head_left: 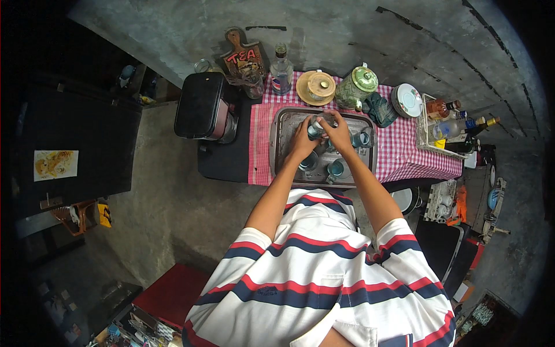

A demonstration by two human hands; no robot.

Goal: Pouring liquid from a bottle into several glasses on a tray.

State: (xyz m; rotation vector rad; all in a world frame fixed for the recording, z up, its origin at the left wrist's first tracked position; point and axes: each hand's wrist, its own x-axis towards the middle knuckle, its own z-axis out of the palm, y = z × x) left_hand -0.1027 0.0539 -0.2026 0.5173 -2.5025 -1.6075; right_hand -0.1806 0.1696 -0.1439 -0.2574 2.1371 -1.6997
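A metal tray (281, 144) lies on a red-and-white checked cloth (399, 153) and holds several small teal cups. Over the tray's far middle, my left hand (302, 143) and my right hand (338, 132) meet around one teal cup (314, 129). The left hand grips its near side; the right hand's fingers curl over its top. Two more cups (336, 168) stand in the tray below my hands, and another cup (362, 139) sits to the right of my right hand.
Behind the tray stand a clear bottle (281, 72), a lidded round container (318, 87), a green-lidded jar (355, 87), stacked plates (406, 99) and a wire basket of bottles (448, 124). A black box (202, 105) sits at the left. A wooden board (243, 55) leans on the wall.
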